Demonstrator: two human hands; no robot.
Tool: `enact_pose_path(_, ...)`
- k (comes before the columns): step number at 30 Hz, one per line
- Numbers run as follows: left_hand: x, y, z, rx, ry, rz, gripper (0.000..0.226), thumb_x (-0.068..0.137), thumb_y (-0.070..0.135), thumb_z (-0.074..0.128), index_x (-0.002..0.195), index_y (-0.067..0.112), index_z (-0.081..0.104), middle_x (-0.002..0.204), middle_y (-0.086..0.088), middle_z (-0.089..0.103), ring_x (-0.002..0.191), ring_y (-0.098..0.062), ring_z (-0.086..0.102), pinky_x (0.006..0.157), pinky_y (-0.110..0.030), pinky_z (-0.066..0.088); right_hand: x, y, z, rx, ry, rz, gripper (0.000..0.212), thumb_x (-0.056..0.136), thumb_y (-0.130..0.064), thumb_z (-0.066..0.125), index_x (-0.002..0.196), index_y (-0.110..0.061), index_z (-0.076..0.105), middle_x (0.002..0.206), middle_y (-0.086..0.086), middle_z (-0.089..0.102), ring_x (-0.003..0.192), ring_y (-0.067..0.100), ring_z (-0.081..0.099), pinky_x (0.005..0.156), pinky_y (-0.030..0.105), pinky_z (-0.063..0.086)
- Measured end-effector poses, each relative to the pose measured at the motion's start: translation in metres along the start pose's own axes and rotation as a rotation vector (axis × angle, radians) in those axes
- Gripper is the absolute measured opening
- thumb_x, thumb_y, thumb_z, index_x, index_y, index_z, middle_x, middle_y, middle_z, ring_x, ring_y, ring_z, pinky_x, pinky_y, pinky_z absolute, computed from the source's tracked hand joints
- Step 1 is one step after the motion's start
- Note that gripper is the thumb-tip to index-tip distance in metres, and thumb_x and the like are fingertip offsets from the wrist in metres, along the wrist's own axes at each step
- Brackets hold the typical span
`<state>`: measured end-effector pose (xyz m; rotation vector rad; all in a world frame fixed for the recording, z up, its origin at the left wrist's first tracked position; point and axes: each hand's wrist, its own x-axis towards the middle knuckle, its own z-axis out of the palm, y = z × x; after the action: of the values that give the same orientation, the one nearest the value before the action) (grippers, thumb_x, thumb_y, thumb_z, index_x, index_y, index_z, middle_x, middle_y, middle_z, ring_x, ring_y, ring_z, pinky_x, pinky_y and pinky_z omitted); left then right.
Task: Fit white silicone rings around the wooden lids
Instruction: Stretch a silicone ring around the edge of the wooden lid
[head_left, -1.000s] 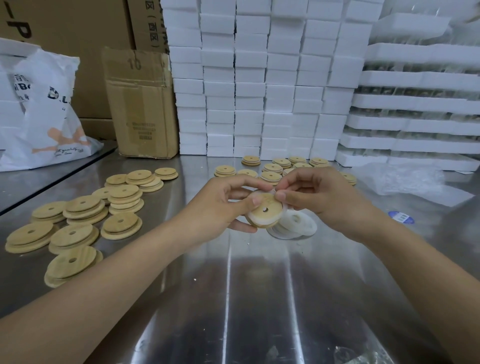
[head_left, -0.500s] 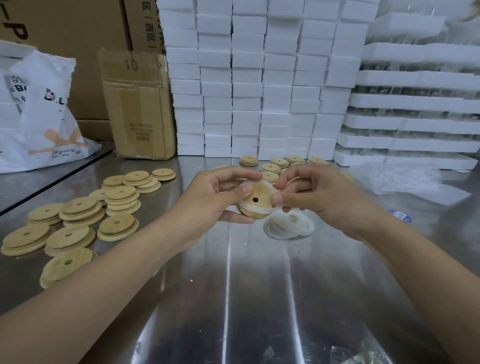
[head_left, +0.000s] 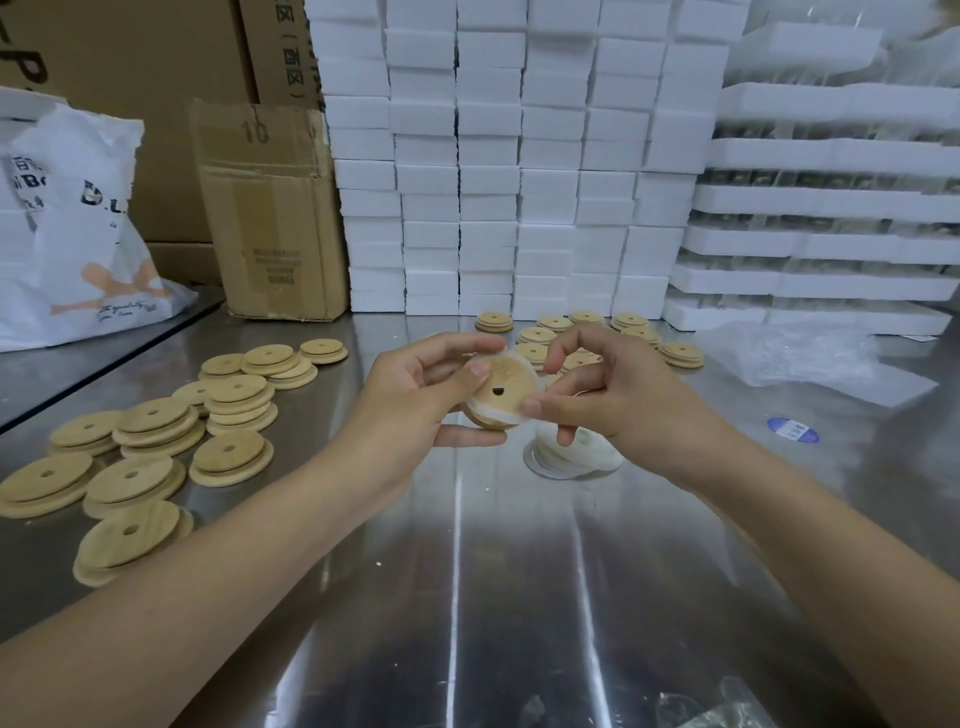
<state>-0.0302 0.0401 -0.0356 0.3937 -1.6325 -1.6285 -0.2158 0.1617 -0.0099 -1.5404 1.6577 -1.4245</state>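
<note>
Above the middle of the steel table both hands hold one round wooden lid (head_left: 506, 389) with a small centre hole, tilted toward me. A white silicone ring (head_left: 497, 415) wraps its lower edge. My left hand (head_left: 415, 395) grips the lid, thumb on its face, fingers behind it. My right hand (head_left: 608, 400) pinches the ring at the lid's right edge with thumb and fingers. A small pile of loose white rings (head_left: 571, 457) lies on the table just below my right hand.
Several stacked wooden lids (head_left: 156, 431) lie on the table (head_left: 467, 597) at the left, more lids (head_left: 631, 325) at the back. White foam blocks (head_left: 488, 156), a cardboard box (head_left: 270, 208) and a white bag (head_left: 78, 223) line the rear. Clear plastic (head_left: 800, 358) lies right.
Both hands have lifted the lid slightly higher and turned it. The ring now sits further round the lid's edge, and my right fingers have shifted along the rim.
</note>
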Motion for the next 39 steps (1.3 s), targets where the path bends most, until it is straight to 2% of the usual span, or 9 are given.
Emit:
enact_pose_path(3, 0.0, 0.003, 0.001, -0.062, 0.013, 0.005, 0.02, 0.105, 0.011, 0.064, 0.115, 0.02, 0.079, 0.114, -0.01, 0.081, 0.101, -0.036, 0.079, 0.074, -0.045, 0.067, -0.002, -0.001, 0.002, 0.01, 0.046, -0.009, 0.04, 0.081, -0.025, 0.091, 0.097, -0.014, 0.055, 0.075, 0.009, 0.079, 0.057, 0.019, 0.067, 0.061, 0.012, 0.047)
enact_pose_path(7, 0.002, 0.007, 0.001, -0.213, 0.055, 0.017, 0.02, 0.105, 0.013, 0.065, 0.12, 0.019, 0.076, 0.114, -0.012, 0.08, 0.1, -0.033, 0.08, 0.079, -0.043, 0.066, -0.004, -0.002, 0.015, 0.097, 0.15, -0.002, 0.034, 0.083, -0.025, 0.089, 0.093, -0.009, 0.06, 0.073, 0.008, 0.077, 0.054, 0.016, 0.066, 0.052, 0.01, 0.044)
enact_pose_path(10, 0.003, 0.005, 0.002, -0.232, 0.065, 0.034, 0.023, 0.104, 0.015, 0.065, 0.125, 0.02, 0.073, 0.116, -0.011, 0.08, 0.102, -0.03, 0.08, 0.086, -0.04, 0.066, -0.004, -0.003, 0.02, 0.145, 0.17, 0.031, 0.026, 0.088, -0.025, 0.085, 0.091, -0.008, 0.065, 0.083, 0.01, 0.079, 0.066, 0.017, 0.076, 0.054, 0.017, 0.046)
enact_pose_path(13, 0.002, 0.004, 0.002, -0.157, 0.043, 0.064, 0.027, 0.101, 0.014, 0.07, 0.126, 0.025, 0.071, 0.117, -0.011, 0.08, 0.104, -0.026, 0.079, 0.089, -0.036, 0.064, -0.005, -0.004, 0.021, 0.199, 0.171, 0.041, 0.016, 0.092, -0.017, 0.08, 0.097, -0.008, 0.068, 0.087, 0.01, 0.08, 0.083, 0.02, 0.08, 0.064, 0.025, 0.052)
enact_pose_path(18, 0.0, 0.002, 0.004, 0.16, 0.153, 0.181, 0.033, 0.09, 0.017, 0.087, 0.111, 0.038, 0.073, 0.102, -0.001, 0.082, 0.094, -0.013, 0.077, 0.075, -0.024, 0.06, -0.006, -0.003, 0.021, 0.195, 0.249, -0.022, 0.007, 0.094, -0.01, 0.077, 0.1, -0.011, 0.074, 0.086, 0.004, 0.08, 0.083, 0.014, 0.078, 0.069, 0.022, 0.058)
enact_pose_path(23, -0.004, 0.001, 0.007, 0.306, 0.075, 0.255, 0.051, 0.088, 0.007, 0.087, 0.121, 0.043, 0.073, 0.106, 0.013, 0.077, 0.08, -0.017, 0.081, 0.071, -0.017, 0.058, -0.006, -0.004, 0.024, 0.195, 0.264, -0.063, 0.009, 0.093, -0.006, 0.076, 0.1, -0.011, 0.079, 0.093, 0.0, 0.08, 0.088, 0.012, 0.076, 0.07, 0.018, 0.056)
enact_pose_path(26, -0.007, -0.003, 0.01, 0.385, 0.085, 0.281, 0.051, 0.087, 0.009, 0.088, 0.121, 0.044, 0.075, 0.113, 0.015, 0.076, 0.081, -0.015, 0.081, 0.078, -0.022, 0.062, -0.005, -0.003, 0.025, 0.194, 0.279, -0.071, 0.004, 0.093, -0.01, 0.076, 0.095, -0.012, 0.08, 0.089, -0.003, 0.08, 0.082, 0.005, 0.073, 0.07, 0.016, 0.055)
enact_pose_path(32, -0.009, 0.0, 0.01, 0.41, 0.107, 0.309, 0.05, 0.087, 0.014, 0.089, 0.122, 0.047, 0.077, 0.118, 0.022, 0.078, 0.083, -0.009, 0.081, 0.077, -0.013, 0.057, -0.004, 0.003, 0.026, 0.18, 0.274, -0.052, 0.006, 0.088, -0.018, 0.083, 0.085, -0.014, 0.079, 0.073, -0.011, 0.074, 0.067, -0.001, 0.066, 0.063, 0.011, 0.05)
enact_pose_path(39, -0.007, 0.006, 0.01, 0.338, 0.066, 0.314, 0.048, 0.087, 0.003, 0.086, 0.121, 0.037, 0.079, 0.116, 0.021, 0.079, 0.09, -0.007, 0.08, 0.081, -0.014, 0.058, -0.002, 0.002, 0.015, 0.177, 0.134, -0.001, 0.01, 0.09, -0.022, 0.081, 0.082, -0.02, 0.076, 0.08, -0.004, 0.07, 0.08, 0.012, 0.06, 0.08, 0.033, 0.051)
